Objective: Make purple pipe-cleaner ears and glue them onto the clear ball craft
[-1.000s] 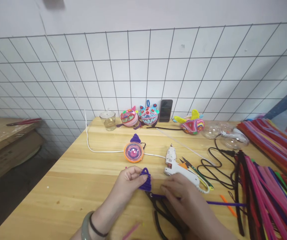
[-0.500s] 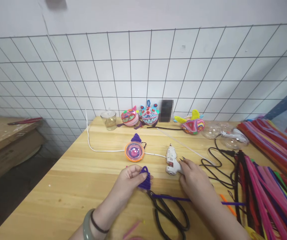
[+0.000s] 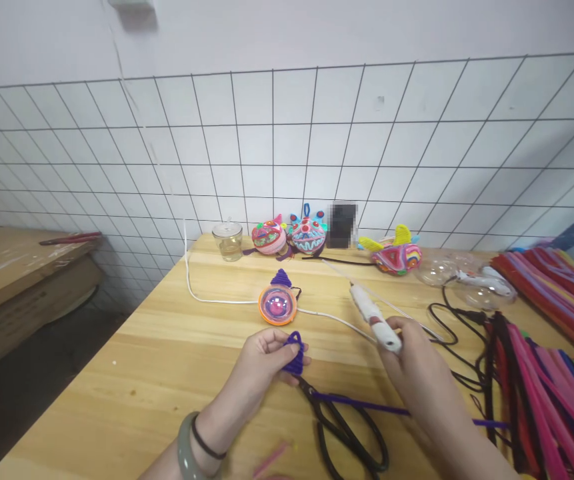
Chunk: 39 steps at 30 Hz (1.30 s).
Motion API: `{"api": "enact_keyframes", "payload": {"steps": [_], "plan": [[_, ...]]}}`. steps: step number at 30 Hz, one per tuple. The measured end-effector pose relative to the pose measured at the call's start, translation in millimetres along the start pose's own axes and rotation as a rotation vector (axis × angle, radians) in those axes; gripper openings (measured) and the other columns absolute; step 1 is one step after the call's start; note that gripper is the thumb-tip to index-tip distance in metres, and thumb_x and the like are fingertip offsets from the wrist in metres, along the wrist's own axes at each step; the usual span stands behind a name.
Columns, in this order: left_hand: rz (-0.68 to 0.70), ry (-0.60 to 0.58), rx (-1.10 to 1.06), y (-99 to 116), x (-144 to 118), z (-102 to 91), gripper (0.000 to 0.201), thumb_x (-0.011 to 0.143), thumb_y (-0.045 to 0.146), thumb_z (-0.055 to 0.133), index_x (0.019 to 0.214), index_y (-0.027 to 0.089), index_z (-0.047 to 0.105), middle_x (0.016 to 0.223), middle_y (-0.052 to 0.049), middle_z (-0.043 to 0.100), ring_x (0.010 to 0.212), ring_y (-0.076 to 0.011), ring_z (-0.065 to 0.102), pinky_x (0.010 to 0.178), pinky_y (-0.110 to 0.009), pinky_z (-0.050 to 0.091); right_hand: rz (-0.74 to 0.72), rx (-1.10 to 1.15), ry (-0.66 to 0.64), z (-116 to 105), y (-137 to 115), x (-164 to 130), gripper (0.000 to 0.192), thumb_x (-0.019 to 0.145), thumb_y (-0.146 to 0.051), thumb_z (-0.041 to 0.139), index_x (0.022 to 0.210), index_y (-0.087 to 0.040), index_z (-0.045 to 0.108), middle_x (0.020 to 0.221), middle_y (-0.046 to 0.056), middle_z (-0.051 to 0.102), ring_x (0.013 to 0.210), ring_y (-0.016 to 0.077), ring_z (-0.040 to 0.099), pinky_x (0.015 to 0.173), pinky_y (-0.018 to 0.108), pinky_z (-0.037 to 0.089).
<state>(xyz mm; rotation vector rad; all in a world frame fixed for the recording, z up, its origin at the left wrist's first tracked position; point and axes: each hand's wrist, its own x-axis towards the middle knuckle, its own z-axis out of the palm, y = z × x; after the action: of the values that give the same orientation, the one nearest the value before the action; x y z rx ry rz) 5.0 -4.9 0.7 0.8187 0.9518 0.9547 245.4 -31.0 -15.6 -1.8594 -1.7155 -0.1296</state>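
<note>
My left hand [image 3: 271,357] pinches a small purple triangle [image 3: 294,360] of coiled pipe cleaner with a loop at its top. To the right, my right hand [image 3: 411,363] is wrapped round a white hot glue gun [image 3: 374,317], its nozzle pointing away from me and a little left. Beyond my left hand lies an orange-rimmed clear dome [image 3: 277,305] with pink and purple coils inside. A second purple triangle [image 3: 281,278] sits at its far edge. Black-handled scissors [image 3: 344,427] rest below my hands, with a long purple pipe cleaner [image 3: 361,402] across them.
Several colourful pipe-cleaner creatures [image 3: 308,233] stand along the tiled wall, beside a lidded glass cup [image 3: 228,241]. At right are clear plastic domes [image 3: 437,270], black cables [image 3: 447,327] and bundles of pipe cleaners [image 3: 541,400]. A white cord [image 3: 221,302] crosses the table.
My right hand has lifted the glue gun off the table and turned it upright, nozzle forward. My left hand still pinches the purple triangle. The whole view has shifted slightly.
</note>
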Motion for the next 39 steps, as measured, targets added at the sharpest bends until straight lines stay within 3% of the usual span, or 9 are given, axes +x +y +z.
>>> {"api": "enact_keyframes", "payload": {"steps": [3, 5, 10, 13, 16, 19, 25, 39], "plan": [[0.026, 0.028, 0.026, 0, 1, -0.6, 0.034, 0.056, 0.035, 0.081, 0.074, 0.013, 0.062, 0.076, -0.01, 0.074, 0.061, -0.021, 0.07, 0.037, -0.019, 0.043, 0.053, 0.243, 0.031, -5, -10, -7, 0.021, 0.088, -0.034, 0.047, 0.104, -0.021, 0.048, 0.082, 0.006, 0.064, 0.066, 0.0214, 0.062, 0.058, 0.029, 0.048], [0.052, 0.047, 0.044, 1, 1, -0.5, 0.033, 0.057, 0.035, 0.08, 0.074, 0.012, 0.064, 0.076, -0.01, 0.074, 0.059, -0.0188, 0.069, 0.036, -0.018, 0.041, -0.047, 0.416, -0.009, -8, -20, -15, 0.021, 0.087, -0.034, 0.05, 0.103, -0.021, 0.052, 0.081, 0.006, 0.065, 0.068, 0.0209, 0.063, 0.057, 0.026, 0.049], [0.13, 0.087, 0.082, 4, 2, -2.8, 0.031, 0.061, 0.038, 0.077, 0.075, 0.012, 0.066, 0.064, -0.007, 0.072, 0.051, -0.015, 0.063, 0.035, -0.018, 0.04, -0.188, 0.649, -0.263, -20, -54, -30, 0.014, 0.09, -0.032, 0.046, 0.088, -0.024, 0.057, 0.072, 0.003, 0.064, 0.061, 0.018, 0.06, 0.057, 0.024, 0.051], [0.16, 0.091, 0.086, 3, 5, -6.3, 0.029, 0.062, 0.038, 0.076, 0.074, 0.013, 0.065, 0.059, -0.004, 0.069, 0.044, -0.0126, 0.058, 0.033, -0.018, 0.039, -0.212, 0.659, -0.346, -24, -65, -34, 0.019, 0.092, -0.033, 0.043, 0.081, -0.024, 0.057, 0.078, 0.008, 0.065, 0.069, 0.0199, 0.061, 0.057, 0.024, 0.051], [0.178, 0.091, 0.091, 2, 7, -8.0, 0.027, 0.063, 0.037, 0.075, 0.073, 0.015, 0.064, 0.054, 0.0, 0.066, 0.037, -0.0099, 0.052, 0.032, -0.019, 0.039, -0.174, 0.651, -0.315, -19, -64, -38, 0.02, 0.092, -0.036, 0.043, 0.086, -0.024, 0.058, 0.08, 0.009, 0.065, 0.07, 0.0209, 0.061, 0.055, 0.024, 0.051], [0.202, 0.087, 0.097, 3, 6, -6.1, 0.025, 0.065, 0.036, 0.074, 0.072, 0.015, 0.062, 0.051, 0.002, 0.063, 0.036, -0.0081, 0.049, 0.033, -0.019, 0.038, -0.174, 0.625, -0.288, -13, -60, -41, 0.02, 0.092, -0.036, 0.044, 0.086, -0.023, 0.058, 0.073, 0.007, 0.063, 0.064, 0.0196, 0.058, 0.052, 0.024, 0.048], [0.227, 0.084, 0.092, 7, 2, 0.3, 0.026, 0.064, 0.035, 0.075, 0.068, 0.016, 0.059, 0.048, 0.004, 0.06, 0.037, -0.0068, 0.047, 0.036, -0.018, 0.038, -0.227, 0.612, -0.372, -14, -60, -40, 0.028, 0.095, -0.034, 0.037, 0.075, -0.022, 0.053, 0.064, 0.003, 0.056, 0.055, 0.0155, 0.051, 0.053, 0.024, 0.046], [0.23, 0.076, 0.065, 8, 0, 0.9, 0.028, 0.061, 0.037, 0.076, 0.066, 0.015, 0.06, 0.047, 0.003, 0.061, 0.039, -0.007, 0.048, 0.039, -0.018, 0.038, -0.258, 0.613, -0.281, -22, -64, -35, 0.028, 0.093, -0.038, 0.045, 0.074, -0.021, 0.056, 0.06, 0.001, 0.057, 0.051, 0.0137, 0.052, 0.05, 0.021, 0.048]]}}
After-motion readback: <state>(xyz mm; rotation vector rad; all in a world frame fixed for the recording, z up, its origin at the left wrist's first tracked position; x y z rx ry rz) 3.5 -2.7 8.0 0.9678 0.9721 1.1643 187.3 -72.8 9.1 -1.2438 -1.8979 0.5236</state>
